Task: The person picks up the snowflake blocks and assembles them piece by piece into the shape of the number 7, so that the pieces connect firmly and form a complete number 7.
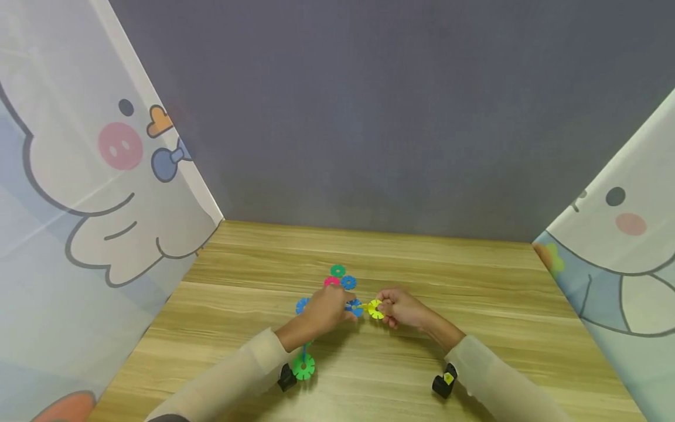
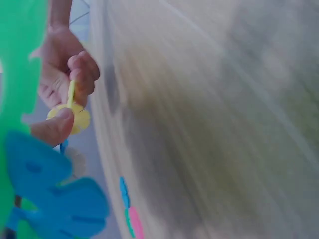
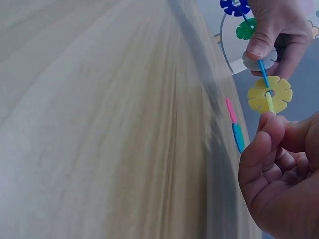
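My left hand point(image 1: 323, 308) grips a chain of slotted plastic snowflake discs; in the right wrist view its thumb presses a pale disc point(image 3: 252, 60). Along that chain show a green disc point(image 3: 244, 31) and a blue disc point(image 3: 234, 6); another green disc point(image 1: 303, 368) hangs below the left wrist. At the chain's right end is a yellow disc point(image 3: 281, 94), face-on, with a second yellow disc point(image 3: 270, 103) slotted edge-on against it. My right hand point(image 1: 407, 310) pinches this edge-on yellow disc between thumb and curled fingers. Both hands are close together over the table.
Loose discs lie on the wooden table point(image 1: 448, 275) beyond the hands: a green disc point(image 1: 338, 270), a pink disc point(image 1: 331, 281) and a blue disc point(image 1: 348, 282). A grey panel point(image 1: 369, 117) stands at the back, with cartoon-printed panels point(image 1: 174, 217) at both sides.
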`<state>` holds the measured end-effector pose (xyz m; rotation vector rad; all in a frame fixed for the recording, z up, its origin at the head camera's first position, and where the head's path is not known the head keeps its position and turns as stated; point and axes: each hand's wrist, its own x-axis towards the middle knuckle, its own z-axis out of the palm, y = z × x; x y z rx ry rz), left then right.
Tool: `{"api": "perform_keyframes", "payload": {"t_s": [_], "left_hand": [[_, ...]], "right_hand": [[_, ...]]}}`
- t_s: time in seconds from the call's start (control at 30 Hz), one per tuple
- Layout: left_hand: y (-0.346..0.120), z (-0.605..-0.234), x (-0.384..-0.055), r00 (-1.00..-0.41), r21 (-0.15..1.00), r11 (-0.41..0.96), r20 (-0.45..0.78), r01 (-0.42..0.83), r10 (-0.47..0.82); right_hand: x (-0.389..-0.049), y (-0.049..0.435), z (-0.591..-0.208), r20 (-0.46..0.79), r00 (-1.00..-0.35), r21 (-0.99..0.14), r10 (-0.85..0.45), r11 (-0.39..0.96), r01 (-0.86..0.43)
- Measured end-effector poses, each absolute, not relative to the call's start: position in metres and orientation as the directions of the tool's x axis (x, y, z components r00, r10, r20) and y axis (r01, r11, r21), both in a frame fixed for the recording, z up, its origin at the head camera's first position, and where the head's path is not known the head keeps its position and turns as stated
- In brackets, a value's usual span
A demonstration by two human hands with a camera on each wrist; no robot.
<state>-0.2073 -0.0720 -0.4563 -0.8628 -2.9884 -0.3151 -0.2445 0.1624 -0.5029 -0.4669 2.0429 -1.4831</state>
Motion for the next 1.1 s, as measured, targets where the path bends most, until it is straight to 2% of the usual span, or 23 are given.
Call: {"api": "perform_keyframes", "payload": {"t_s": [0.23,0.5,1.1], "left_hand": [[-0.078,-0.45,-0.204,-0.883,0.289,0.846,-0.003,0.448,0.469],[-0.077,-0.454,-0.2,-0.913,0.38,0.852,-0.042,0.362,0.406],[-0.073,-0.459,-0.196,-0.911,0.324,0.868,-0.039,0.377,0.411]], "right_hand": [[-0.243,0.16,-0.492,-0.244,-0.764,-0.936,-0.597,0.351,0.025],[-0.252,0.154,-0.493,-0.257,-0.793,-0.929,-0.552,0.367,0.046],[-0.251,0.135,-0.499,-0.263,-0.778,-0.944,-0.57,0.319,0.086]]}}
